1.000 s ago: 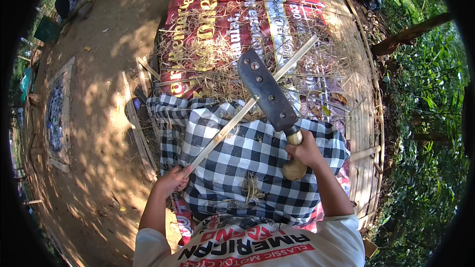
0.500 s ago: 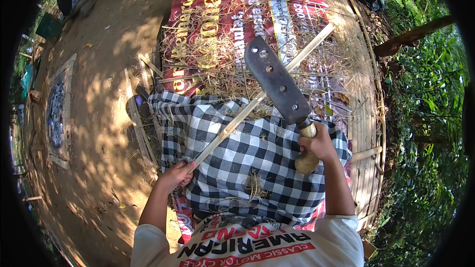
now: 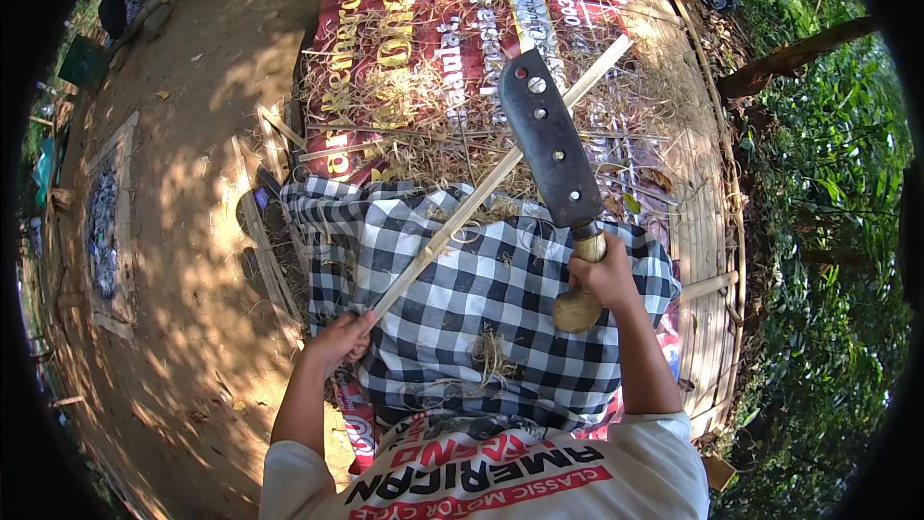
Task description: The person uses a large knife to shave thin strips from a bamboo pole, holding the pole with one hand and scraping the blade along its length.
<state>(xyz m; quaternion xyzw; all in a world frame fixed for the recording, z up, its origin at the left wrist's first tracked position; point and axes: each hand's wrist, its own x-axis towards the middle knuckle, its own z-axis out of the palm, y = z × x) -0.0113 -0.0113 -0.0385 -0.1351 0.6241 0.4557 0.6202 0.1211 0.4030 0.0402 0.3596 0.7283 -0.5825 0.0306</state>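
Observation:
My left hand (image 3: 344,338) is closed round the near end of a pale, split bamboo strip (image 3: 466,209), which slants up and away to the right. In my right hand (image 3: 606,273) is the wooden handle of a broad machete (image 3: 551,140), its dark blade pierced by several round holes. The blade lies across the strip's upper half as seen from above; whether they touch I cannot tell. Under both, a black-and-white checked cloth (image 3: 438,327) covers my lap, with a small tuft of shavings (image 3: 492,356) on it.
Beyond the cloth, thin curly shavings are scattered over a red printed banner (image 3: 375,48) on a bamboo-slat platform (image 3: 703,183). Loose bamboo pieces (image 3: 260,231) lean at its left side. Bare ground (image 3: 183,260) lies left, green plants (image 3: 828,221) right, with a wooden pole (image 3: 799,63) jutting in.
The machete has turned more upright, and its tip has swung right along the strip. My right hand has shifted slightly left. My left hand keeps its hold; the whole view has shifted a little.

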